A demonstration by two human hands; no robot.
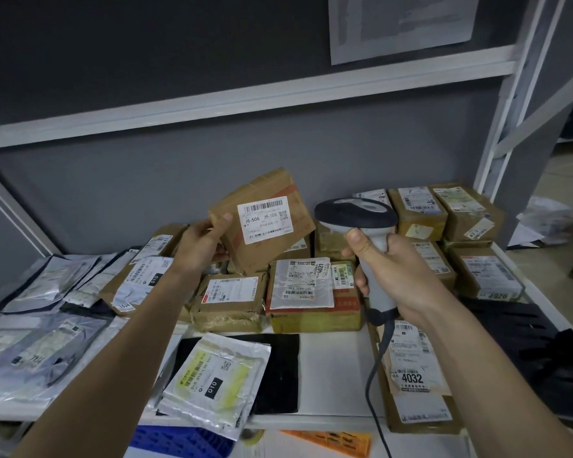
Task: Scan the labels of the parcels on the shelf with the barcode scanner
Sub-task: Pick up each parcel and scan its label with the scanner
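My left hand (201, 243) grips the left edge of a small brown cardboard parcel (272, 190), lifted and tilted above the shelf, its white barcode label (264, 219) facing me. My right hand (392, 269) holds the grey handle of a corded barcode scanner (356, 213), whose dark head sits just right of the raised parcel. Below them, several taped cardboard parcels (300, 292) with labels lie on the white shelf (334, 365).
Grey and white plastic mailer bags (43, 352) cover the shelf's left side; one with a yellow label (217, 380) lies at the front edge. Stacked boxes (444, 213) fill the back right. A black bag (523, 345) lies at right. An upper shelf beam (245, 97) runs overhead.
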